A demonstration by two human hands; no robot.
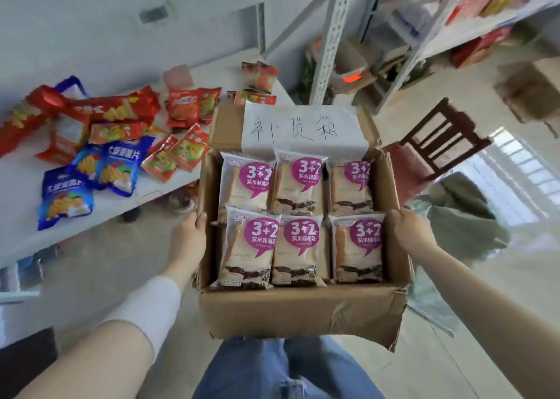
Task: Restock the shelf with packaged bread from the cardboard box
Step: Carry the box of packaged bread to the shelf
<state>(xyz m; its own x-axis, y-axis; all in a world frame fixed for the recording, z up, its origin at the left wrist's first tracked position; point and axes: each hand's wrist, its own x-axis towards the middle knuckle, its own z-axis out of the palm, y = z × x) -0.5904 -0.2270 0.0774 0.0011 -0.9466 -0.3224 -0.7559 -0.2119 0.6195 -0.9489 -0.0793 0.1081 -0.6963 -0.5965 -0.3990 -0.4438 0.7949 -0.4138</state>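
A cardboard box [303, 310] is held up in the middle of the frame, above the legs in blue jeans [272, 374]. Its left side is gripped by the left hand [188, 235], with the thumb hooked over the top edge. Its right side is gripped the same way by the right hand [406, 232]. The other fingers of both hands are hidden behind the box walls, so how they are bent cannot be told. Six bread packs [298, 250] are laid flat inside the box in two rows of three, and a purple bubble is printed on each pack. A white paper [303, 128] with hand-drawn writing is stuck on the far flap of the box. A white table [18, 216] is seen at the left of the frame, and red and blue snack bags [115, 131] are spread on it. The shelf [485, 25] is seen at the upper right, blurred, with goods stacked on it. A dark wooden chair [439, 137] is seen at the right, near the box.
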